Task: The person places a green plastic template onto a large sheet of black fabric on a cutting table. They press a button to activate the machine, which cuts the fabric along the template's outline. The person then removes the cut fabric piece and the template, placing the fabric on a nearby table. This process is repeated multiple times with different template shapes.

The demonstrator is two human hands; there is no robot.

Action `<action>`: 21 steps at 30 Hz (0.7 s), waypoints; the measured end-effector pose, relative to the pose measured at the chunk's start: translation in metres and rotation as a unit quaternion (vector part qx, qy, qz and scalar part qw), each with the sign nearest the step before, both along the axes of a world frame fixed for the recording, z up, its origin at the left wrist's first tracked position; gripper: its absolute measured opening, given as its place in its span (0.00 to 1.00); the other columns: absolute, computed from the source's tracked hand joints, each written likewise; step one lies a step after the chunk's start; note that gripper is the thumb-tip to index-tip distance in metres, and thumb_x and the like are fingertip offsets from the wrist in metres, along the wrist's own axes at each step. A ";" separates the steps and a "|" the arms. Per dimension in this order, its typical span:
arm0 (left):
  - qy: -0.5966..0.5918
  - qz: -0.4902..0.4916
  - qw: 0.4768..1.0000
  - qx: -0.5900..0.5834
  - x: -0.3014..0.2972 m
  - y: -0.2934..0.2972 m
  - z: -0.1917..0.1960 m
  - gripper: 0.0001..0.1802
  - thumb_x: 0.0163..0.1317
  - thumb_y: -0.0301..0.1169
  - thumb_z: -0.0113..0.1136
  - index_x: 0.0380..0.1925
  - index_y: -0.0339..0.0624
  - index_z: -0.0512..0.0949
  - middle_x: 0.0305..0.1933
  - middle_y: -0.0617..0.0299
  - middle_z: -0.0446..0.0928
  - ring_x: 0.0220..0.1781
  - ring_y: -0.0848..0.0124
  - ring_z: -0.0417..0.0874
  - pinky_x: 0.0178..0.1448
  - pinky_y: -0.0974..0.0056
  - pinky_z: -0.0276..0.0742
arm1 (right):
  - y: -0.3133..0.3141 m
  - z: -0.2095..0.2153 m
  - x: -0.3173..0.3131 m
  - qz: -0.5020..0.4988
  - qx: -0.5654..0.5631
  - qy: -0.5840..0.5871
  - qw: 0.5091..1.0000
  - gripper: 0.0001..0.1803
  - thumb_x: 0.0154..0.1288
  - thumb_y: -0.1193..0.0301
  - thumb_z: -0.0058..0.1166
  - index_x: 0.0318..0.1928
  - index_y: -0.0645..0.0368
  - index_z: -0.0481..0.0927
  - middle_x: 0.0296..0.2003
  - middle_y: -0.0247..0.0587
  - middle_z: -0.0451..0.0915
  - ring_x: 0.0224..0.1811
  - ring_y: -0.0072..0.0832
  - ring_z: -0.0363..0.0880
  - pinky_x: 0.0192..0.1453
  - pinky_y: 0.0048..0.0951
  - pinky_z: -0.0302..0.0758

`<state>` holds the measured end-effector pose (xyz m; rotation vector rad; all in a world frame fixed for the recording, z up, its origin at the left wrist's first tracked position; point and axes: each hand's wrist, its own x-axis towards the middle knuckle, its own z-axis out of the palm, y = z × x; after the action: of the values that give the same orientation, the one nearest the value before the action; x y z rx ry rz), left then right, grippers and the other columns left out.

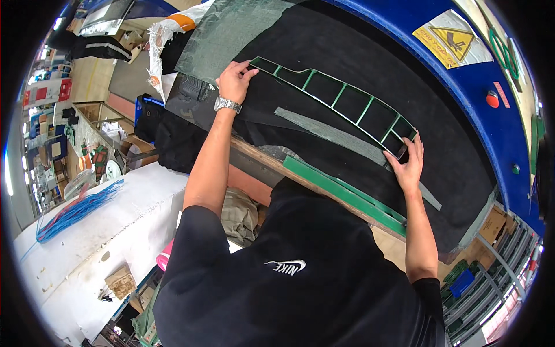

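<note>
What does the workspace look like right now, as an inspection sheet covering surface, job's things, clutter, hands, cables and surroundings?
Surface: black sheet material spread over the work table, a green edge strip along its near side.
Job's things: long green-edged cutting frame with cross ribs, lying flat on the black sheet; a grey strip beside it.
Clutter: folded dark fabric and a translucent mesh sheet at the table's left end.
Hands: left hand grips the frame's left end; right hand presses its right end.
Cables: blue cord bundle on the white bench.
Surroundings: blue machine housing with a red button; shelves at left.
</note>
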<state>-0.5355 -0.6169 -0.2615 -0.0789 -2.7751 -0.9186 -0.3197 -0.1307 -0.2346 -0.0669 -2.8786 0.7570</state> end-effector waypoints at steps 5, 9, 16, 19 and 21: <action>0.011 -0.009 1.000 0.026 -0.002 -0.003 -0.007 0.20 0.57 0.37 0.79 0.46 0.40 0.88 0.29 0.64 0.79 0.27 0.73 0.77 0.36 0.65 0.75 | -0.004 -0.004 -0.003 -0.009 0.028 -0.015 0.999 0.36 0.51 0.58 0.80 0.58 0.58 0.79 0.74 0.58 0.68 0.80 0.47 0.60 0.84 0.56 0.48; 0.017 -0.011 0.998 0.066 -0.001 -0.009 -0.017 0.20 0.57 0.34 0.79 0.47 0.38 0.88 0.28 0.65 0.78 0.27 0.75 0.75 0.35 0.67 0.74 | 0.000 -0.001 -0.009 0.003 0.004 -0.019 1.000 0.37 0.50 0.57 0.80 0.58 0.58 0.79 0.73 0.57 0.68 0.81 0.47 0.60 0.83 0.57 0.48; -0.016 -0.016 0.998 0.062 -0.001 -0.010 -0.009 0.22 0.58 0.34 0.79 0.50 0.35 0.86 0.30 0.66 0.77 0.28 0.78 0.73 0.37 0.70 0.73 | -0.004 0.002 -0.009 0.011 0.031 -0.047 0.998 0.38 0.55 0.56 0.77 0.62 0.58 0.78 0.76 0.62 0.63 0.84 0.47 0.53 0.84 0.57 0.45; -0.013 -0.015 0.998 0.058 0.000 -0.015 -0.014 0.23 0.58 0.34 0.79 0.51 0.36 0.86 0.30 0.67 0.77 0.29 0.77 0.73 0.37 0.70 0.74 | 0.004 -0.002 -0.006 0.025 0.034 -0.043 0.998 0.38 0.55 0.57 0.77 0.63 0.59 0.78 0.74 0.63 0.65 0.83 0.48 0.55 0.85 0.55 0.45; -0.003 -0.022 0.995 0.096 -0.001 -0.016 -0.017 0.22 0.58 0.33 0.79 0.51 0.37 0.86 0.30 0.67 0.76 0.29 0.78 0.73 0.37 0.70 0.73 | 0.006 -0.006 -0.004 0.028 0.030 -0.025 0.999 0.38 0.54 0.58 0.77 0.63 0.60 0.78 0.72 0.64 0.68 0.82 0.48 0.57 0.85 0.54 0.46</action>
<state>-0.5364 -0.6327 -0.2790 -0.1074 -2.6853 -1.1927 -0.3239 -0.1251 -0.2407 0.0026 -2.9599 0.6865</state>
